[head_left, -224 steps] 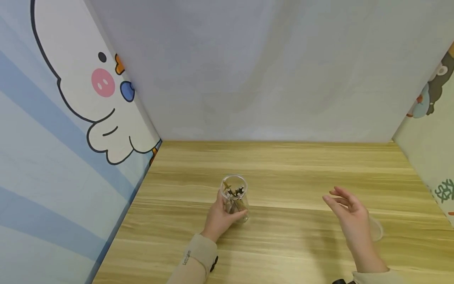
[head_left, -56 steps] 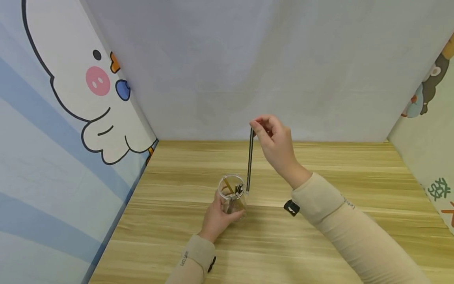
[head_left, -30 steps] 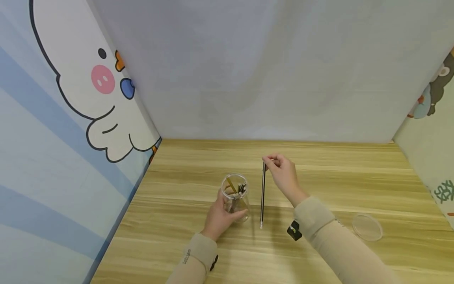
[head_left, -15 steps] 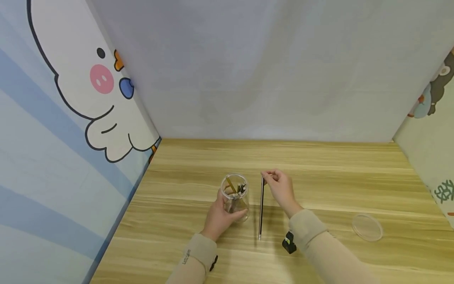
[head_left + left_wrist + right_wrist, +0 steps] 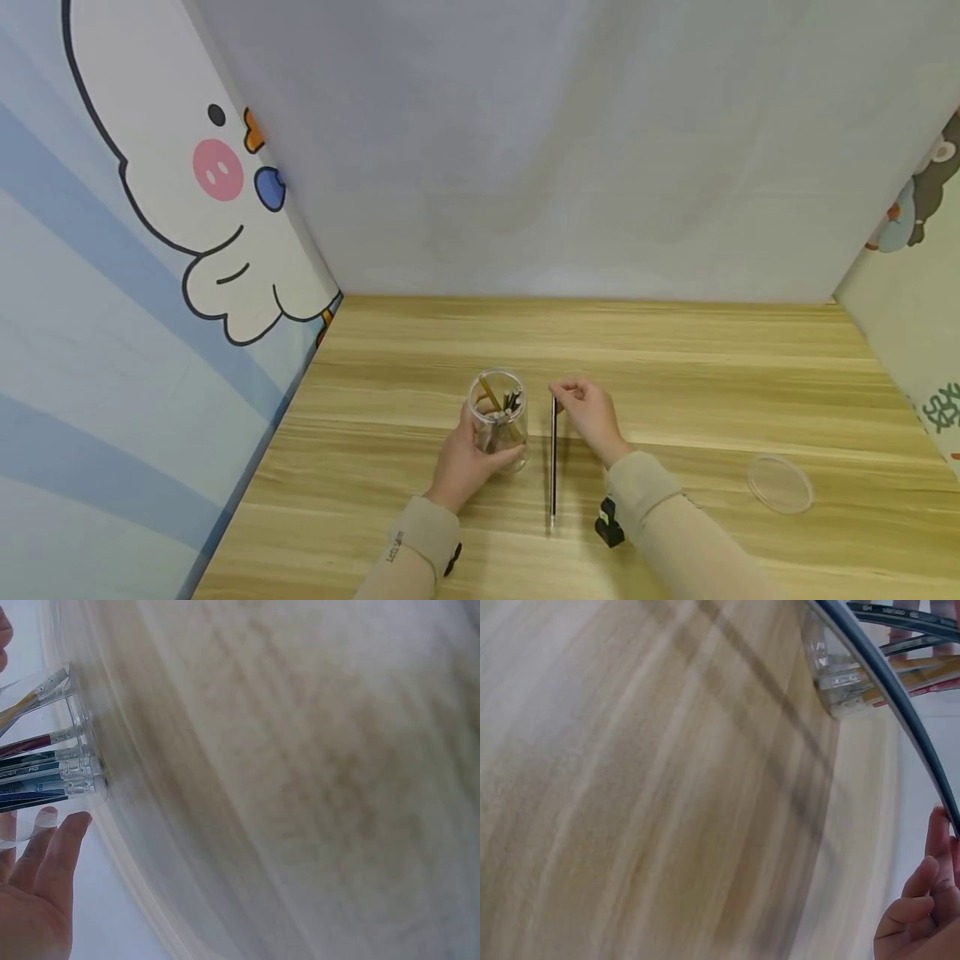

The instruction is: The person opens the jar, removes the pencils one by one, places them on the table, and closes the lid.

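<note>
My left hand (image 5: 461, 467) grips a clear jar (image 5: 498, 435) on the table, fingers and thumb around its side. Several pencils (image 5: 510, 403) stand inside, one yellowish and leaning apart from the darker ones. To the right of the jar, my right hand (image 5: 592, 419) pinches a dark pencil (image 5: 554, 457) near its upper end. It hangs roughly upright, its pale end down; whether that end touches the tabletop I cannot tell. The right wrist view shows this pencil (image 5: 900, 705) crossing in front of the jar. Printed markings show on the jar's pencils (image 5: 37, 772) in the left wrist view.
A round clear lid (image 5: 781, 484) lies on the wooden table (image 5: 675, 342) at the right. A pale wall (image 5: 570, 167) closes off the back, with cartoon-printed panels at the left and right. Black wrist devices (image 5: 610, 523) sit at both cuffs.
Earlier the right hand was empty; it then held the pencil high beside the jar. Since then hand and pencil have come down, to the jar's right. The left hand has stayed on the jar.
</note>
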Demonstrator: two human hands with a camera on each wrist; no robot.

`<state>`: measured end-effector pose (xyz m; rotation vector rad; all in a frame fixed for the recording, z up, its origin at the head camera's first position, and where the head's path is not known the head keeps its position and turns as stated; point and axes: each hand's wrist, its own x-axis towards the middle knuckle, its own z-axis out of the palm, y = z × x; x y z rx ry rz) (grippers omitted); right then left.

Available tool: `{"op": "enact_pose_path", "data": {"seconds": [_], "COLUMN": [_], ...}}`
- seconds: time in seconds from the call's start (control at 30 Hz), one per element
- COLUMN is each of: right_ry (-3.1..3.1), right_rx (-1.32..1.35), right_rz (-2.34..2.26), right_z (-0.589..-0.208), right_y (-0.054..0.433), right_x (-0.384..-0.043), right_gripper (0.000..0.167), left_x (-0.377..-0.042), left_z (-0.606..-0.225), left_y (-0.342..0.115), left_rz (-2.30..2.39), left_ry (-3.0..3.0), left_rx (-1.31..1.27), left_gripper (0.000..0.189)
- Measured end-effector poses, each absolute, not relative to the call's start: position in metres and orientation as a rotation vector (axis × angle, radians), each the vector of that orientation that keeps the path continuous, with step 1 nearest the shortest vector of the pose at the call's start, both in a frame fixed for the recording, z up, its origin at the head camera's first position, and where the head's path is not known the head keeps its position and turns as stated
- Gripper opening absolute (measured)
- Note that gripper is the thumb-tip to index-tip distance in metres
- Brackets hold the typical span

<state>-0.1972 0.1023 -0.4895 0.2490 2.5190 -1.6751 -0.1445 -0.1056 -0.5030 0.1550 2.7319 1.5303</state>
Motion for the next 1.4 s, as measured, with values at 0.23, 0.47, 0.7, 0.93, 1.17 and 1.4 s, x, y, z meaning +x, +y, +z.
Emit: {"op": "enact_pose_path", "data": {"seconds": [0.23,0.47,0.7,0.93,1.17,1.4], "right_ry": [2.557,2.599,2.596,2.529,2.510,2.516], "right_rx": [0.241,0.233,0.252,0.274,0.277,0.292], "right_rz": [-1.611,-1.562,-1.517,-1.493,-1.497,-1.477], "right_z": [-0.499,-0.503,-0.507,-0.513,-0.515,-0.520], "right_y": [0.105,0.104,0.101,0.102,0.101,0.102], "right_x": [-0.198,-0.197,-0.196,-0.197,-0.198,-0.202], "right_gripper": [0.030,0.029,0.030,0.030,0.028,0.027], "left_x": [-0.145,-0.145,-0.145,-0.146,-0.145,-0.145], "left_z": [-0.505,-0.505,-0.505,-0.505,-0.505,-0.505], "left_y": [-0.105,-0.106,-0.108,-0.109,-0.108,-0.107], "left_rz": [1.523,1.532,1.548,1.550,1.513,1.502], "left_ry": [2.734,2.727,2.712,2.724,2.739,2.738], "left_rx": [0.138,0.134,0.125,0.155,0.142,0.139], "left_gripper": [0.093,0.094,0.094,0.092,0.094,0.096]}}
